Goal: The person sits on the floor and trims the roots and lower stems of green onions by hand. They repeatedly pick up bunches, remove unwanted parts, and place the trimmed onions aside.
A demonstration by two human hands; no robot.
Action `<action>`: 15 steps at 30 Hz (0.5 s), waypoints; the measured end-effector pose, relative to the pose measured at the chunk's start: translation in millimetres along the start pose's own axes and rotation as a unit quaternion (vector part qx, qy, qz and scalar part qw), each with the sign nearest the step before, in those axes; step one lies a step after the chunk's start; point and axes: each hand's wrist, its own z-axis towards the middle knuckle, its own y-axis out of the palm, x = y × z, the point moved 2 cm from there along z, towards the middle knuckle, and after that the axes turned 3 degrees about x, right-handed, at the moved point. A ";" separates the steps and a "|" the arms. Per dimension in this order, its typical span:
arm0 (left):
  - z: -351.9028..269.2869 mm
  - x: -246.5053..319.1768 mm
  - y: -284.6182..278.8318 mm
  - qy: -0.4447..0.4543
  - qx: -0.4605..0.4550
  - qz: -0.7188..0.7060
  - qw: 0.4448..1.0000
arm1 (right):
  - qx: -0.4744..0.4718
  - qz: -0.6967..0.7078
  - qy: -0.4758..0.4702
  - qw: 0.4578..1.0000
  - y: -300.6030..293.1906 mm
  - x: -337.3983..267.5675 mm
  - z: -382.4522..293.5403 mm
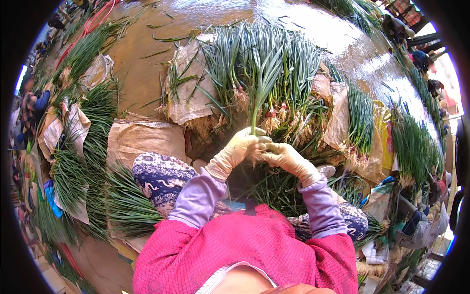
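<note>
My left hand (235, 149), in a pale rubber glove, is closed around the lower stem of a leafy allium plant (261, 86) that looks like green garlic. The plant stands upright, its leaves fanning out away from me. At its root end the gloved fingers of my right hand (290, 160) are pinched together against it; blur hides the exact contact. Beyond both hands lies a wide row of the same plants (224, 55), leaves pointing away and reddish, rooted bases towards me. Loose green leaves (275, 187) are heaped between my legs, below the hands.
Woven sacks (147, 141) lie at the left and under the row. More bundles rest left (128, 202) and right (360, 117). Wet floor (139, 66) stretches beyond, with a red hose (88, 27) at the far left. Other people (33, 103) sit along both sides.
</note>
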 end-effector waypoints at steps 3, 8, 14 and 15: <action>0.3 5.7 -7.0 0.066 0.123 0.115 0.984 | 0.104 -0.151 -0.113 0.977 -21.8 -10.4 15.9; 9.3 3.5 -10.4 0.080 0.090 -0.020 0.993 | 0.409 -0.321 -0.131 0.844 -55.9 -36.4 68.6; 15.5 19.5 -6.8 0.150 -0.082 -0.312 0.935 | 0.330 -0.449 -0.092 0.825 -46.2 -26.2 103.2; 16.1 21.4 -4.3 0.162 -0.126 -0.324 0.924 | 0.338 -0.405 -0.105 0.843 -53.7 -19.5 95.4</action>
